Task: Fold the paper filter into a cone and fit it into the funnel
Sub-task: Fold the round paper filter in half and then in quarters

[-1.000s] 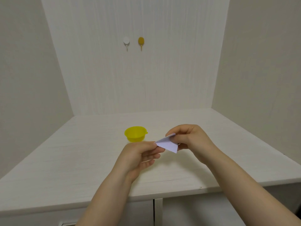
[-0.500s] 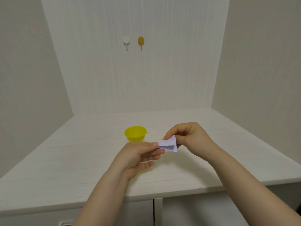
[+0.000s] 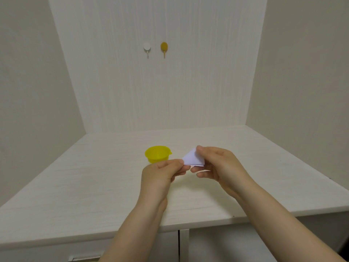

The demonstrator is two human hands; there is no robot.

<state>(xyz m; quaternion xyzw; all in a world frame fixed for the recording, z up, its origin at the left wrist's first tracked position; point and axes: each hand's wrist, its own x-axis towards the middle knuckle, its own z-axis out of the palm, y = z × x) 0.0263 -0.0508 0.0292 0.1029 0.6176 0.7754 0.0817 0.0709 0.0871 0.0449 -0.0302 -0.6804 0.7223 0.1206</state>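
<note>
Both hands work a folded paper filter above the counter, centre frame.

The left hand pinches its left corner, the right hand its top; folding looks finished, and opening a cone for the yellow funnel at its left seems next.

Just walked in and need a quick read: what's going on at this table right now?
A person is holding a small folded white paper filter in the air above a white table. The left hand pinches its left corner, and the right hand grips its top and right side. The paper looks folded flat into a triangle, not yet opened into a cone. A yellow funnel stands on the table just behind the left hand, with no paper in it.
</note>
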